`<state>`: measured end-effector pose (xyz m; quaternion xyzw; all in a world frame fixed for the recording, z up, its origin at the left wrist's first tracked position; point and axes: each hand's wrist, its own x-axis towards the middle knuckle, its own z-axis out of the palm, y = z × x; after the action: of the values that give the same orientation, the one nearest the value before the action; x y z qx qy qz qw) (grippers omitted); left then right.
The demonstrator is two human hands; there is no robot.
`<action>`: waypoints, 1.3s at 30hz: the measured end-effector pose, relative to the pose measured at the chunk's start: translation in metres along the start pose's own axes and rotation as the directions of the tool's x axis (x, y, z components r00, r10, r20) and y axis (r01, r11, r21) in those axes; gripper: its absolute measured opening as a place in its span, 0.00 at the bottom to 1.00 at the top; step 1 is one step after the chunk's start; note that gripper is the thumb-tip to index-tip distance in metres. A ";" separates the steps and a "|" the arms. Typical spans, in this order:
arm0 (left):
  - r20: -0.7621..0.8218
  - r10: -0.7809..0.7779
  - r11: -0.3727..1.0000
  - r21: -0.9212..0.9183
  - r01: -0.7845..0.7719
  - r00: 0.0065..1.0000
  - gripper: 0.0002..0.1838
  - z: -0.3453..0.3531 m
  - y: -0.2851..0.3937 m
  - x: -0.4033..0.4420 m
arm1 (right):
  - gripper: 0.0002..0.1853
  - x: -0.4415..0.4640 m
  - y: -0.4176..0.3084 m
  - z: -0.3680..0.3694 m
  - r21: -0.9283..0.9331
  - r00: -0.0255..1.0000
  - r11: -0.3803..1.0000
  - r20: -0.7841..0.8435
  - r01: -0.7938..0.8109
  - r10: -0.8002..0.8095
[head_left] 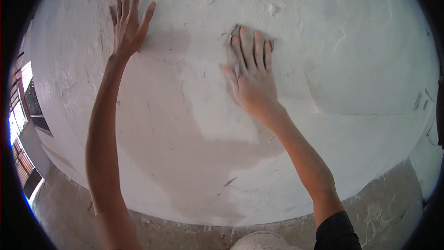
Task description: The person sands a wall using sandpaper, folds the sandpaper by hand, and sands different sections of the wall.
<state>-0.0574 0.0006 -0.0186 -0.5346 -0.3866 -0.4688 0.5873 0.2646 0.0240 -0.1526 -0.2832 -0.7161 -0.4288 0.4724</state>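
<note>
Nearest to the camera, a pale rounded object (pixel 263 240) is seen below the white wall (pixel 222 120); what it is cannot be told. A dark sleeve (pixel 337 231) is worn on the right arm, in front of the wall. Against the upper middle of the wall, the right hand (pixel 252 71) is laid, its fingers extended and a thin dark grey sheet (pixel 234 34), possibly sandpaper, held under them. To the left on the wall, the left hand (pixel 127 30) is placed with fingers spread and released; nothing is seen to be grasped by it. The work on this surface is judged to be only partly done: in the lower middle of the wall a rather even finish is shown, although it is partly covered by shadow. Left to be treated, it seems, are a raised flake (pixel 273 9) near the wall's top, cracks (pixel 341 37) towards its upper right and a long seam (pixel 365 114) below them. Beyond the wall's left edge, a barred window (pixel 18 115) is seen.
</note>
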 end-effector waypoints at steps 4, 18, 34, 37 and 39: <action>-0.042 0.048 0.999 -0.004 -0.048 0.998 0.36 0.003 -0.003 0.000 | 0.34 -0.049 -0.035 0.018 0.030 0.992 0.998 0.111 0.060 -0.063; 0.139 -0.073 0.997 0.008 0.073 0.988 0.37 -0.016 0.008 0.002 | 0.32 -0.052 -0.061 0.037 0.039 0.956 0.965 0.129 0.260 -0.262; 0.117 -0.071 0.997 -0.013 0.073 0.991 0.37 -0.017 0.008 0.000 | 0.36 -0.095 -0.110 0.057 -0.061 0.743 0.763 0.288 0.644 -0.604; 0.125 -0.087 0.996 -0.021 0.090 0.988 0.37 -0.017 0.008 0.000 | 0.30 -0.055 -0.104 0.050 0.106 0.825 0.857 0.234 0.505 -0.515; 0.109 -0.080 0.997 -0.015 0.082 0.991 0.37 -0.015 0.007 -0.002 | 0.29 -0.058 -0.114 0.050 0.143 0.903 0.913 0.155 0.381 -0.401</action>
<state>-0.0515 -0.0141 -0.0241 -0.5488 -0.4348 -0.4661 0.5409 0.1733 0.0143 -0.2546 -0.1449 -0.8206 -0.4476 0.3244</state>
